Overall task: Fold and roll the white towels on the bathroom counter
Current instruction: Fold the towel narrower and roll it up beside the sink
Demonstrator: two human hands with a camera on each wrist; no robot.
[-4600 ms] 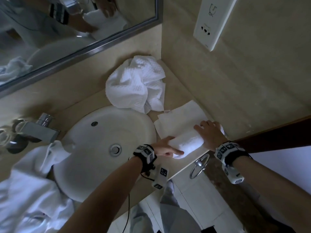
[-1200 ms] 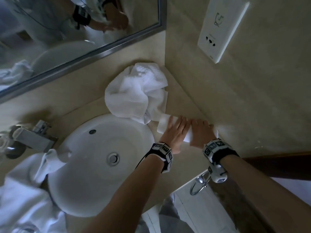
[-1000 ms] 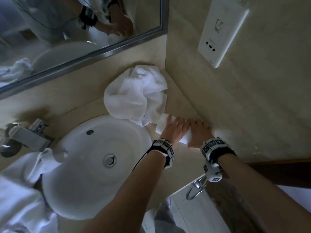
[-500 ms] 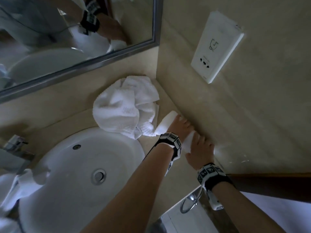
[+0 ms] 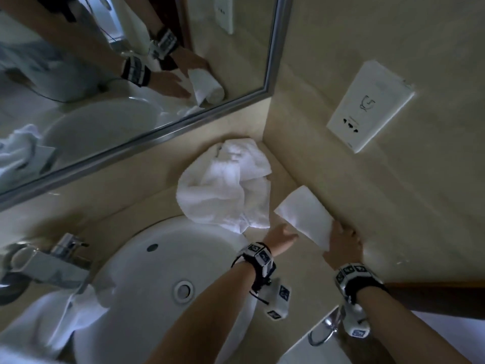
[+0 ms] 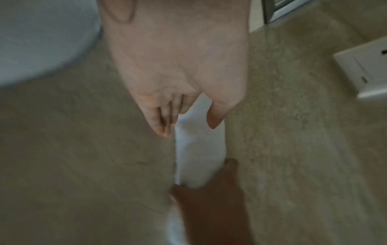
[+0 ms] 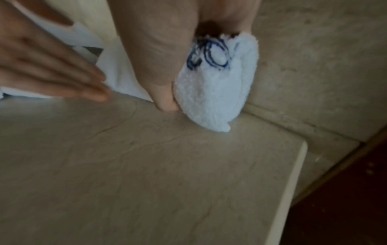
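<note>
- Since the earlier frames, the flat folded towel has been rolled up from the counter's front edge into a tight rolled towel point(image 5: 304, 214) that now lies along the side wall point(image 5: 367, 195), pushed back toward the corner; the left hand point(image 5: 279, 239) has come off the roll.
- The large heap of white cloth point(image 5: 47, 327) draped over the basin's point(image 5: 147, 279) left side looks untouched, so it remains to be folded and rolled.
- The crumpled towel point(image 5: 223, 185) in the corner below the mirror point(image 5: 147, 143) is still a loose bundle, also left to do.
- The rolled towel appears finished: one towel done, at least two pending, as far as can be judged.
- The right hand point(image 5: 343, 243) is clamped on the roll's near end, thumb point(image 7: 163, 92) against its spiral face, which shows blue stitching point(image 7: 207, 54).
- The left hand is flat, fingers straight and together, just beside the roll's other side, holding nothing.
</note>
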